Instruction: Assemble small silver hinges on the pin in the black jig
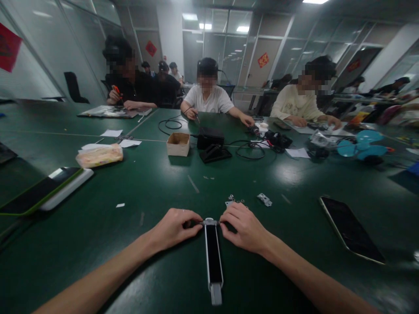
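Observation:
A slim bar with white edges and a black face [214, 257] lies lengthwise on the table in front of me. At its near end is a pale grey tab [216, 294], and across its far end sits a small metal fitting [210, 222]. From the left, my left hand [178, 226] pinches thumb and finger at one side of this fitting. My right hand [241, 226] does the same at the opposite side. What lies between the fingertips is too small to name. Just beyond my right hand are several small metal parts [231, 198] and a silvery bracket [264, 200].
A smartphone [352, 229] lies at right. Further left are a green-edged black device [42, 190] and a soft tissue pack [100, 155]. A small open box [178, 145], a black stand [215, 153] and cables stand mid-table. Blue fan blades [363, 146] lie far right. Several people work opposite.

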A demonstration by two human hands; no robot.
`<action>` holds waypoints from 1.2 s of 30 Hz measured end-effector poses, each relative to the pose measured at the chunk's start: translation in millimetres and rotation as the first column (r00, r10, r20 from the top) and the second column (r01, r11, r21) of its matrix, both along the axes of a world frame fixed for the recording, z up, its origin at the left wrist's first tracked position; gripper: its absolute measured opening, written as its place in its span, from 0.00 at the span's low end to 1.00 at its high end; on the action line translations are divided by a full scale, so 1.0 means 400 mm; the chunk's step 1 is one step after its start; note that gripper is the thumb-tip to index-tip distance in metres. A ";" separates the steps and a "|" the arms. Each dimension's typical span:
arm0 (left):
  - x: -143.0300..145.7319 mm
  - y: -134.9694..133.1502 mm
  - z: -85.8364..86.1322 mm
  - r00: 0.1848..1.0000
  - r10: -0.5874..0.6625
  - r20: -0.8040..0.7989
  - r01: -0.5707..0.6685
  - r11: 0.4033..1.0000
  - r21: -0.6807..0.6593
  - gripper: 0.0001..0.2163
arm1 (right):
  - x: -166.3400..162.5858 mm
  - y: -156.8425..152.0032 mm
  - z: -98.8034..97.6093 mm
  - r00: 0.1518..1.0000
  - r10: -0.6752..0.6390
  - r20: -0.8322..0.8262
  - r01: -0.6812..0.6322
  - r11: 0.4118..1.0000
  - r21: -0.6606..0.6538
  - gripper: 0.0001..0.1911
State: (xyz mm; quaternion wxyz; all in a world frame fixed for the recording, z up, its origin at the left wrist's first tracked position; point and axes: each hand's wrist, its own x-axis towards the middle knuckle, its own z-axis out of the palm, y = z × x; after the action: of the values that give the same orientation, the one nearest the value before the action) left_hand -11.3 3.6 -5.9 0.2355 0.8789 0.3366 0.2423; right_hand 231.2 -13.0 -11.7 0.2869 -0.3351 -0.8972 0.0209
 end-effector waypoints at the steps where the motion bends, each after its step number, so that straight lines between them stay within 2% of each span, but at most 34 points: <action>1: -0.001 0.001 -0.001 1.000 -0.004 0.005 0.004 1.000 0.005 0.07 | 0.001 0.001 -0.001 1.000 0.000 0.002 0.000 1.000 -0.001 0.06; 15: -0.006 0.007 -0.003 0.998 -0.066 0.016 0.064 0.993 0.096 0.06 | -0.003 0.005 0.005 0.999 0.019 0.030 -0.019 1.000 -0.001 0.07; 29: 0.005 0.014 -0.009 0.998 -0.039 -0.046 0.042 0.996 0.079 0.05 | -0.003 0.010 -0.003 0.997 0.071 -0.012 -0.072 0.996 -0.057 0.04; 36: 0.006 0.017 -0.012 0.995 -0.087 -0.043 0.091 0.990 0.106 0.07 | -0.001 0.009 -0.003 0.998 0.056 -0.024 -0.057 0.997 -0.052 0.04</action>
State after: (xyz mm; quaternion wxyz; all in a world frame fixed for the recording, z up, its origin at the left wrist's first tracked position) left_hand -9.0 10.6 -10.6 0.1918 0.9090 0.2879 0.2325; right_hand 231.0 -9.5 -12.9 0.2874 -0.3169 -0.9021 0.0565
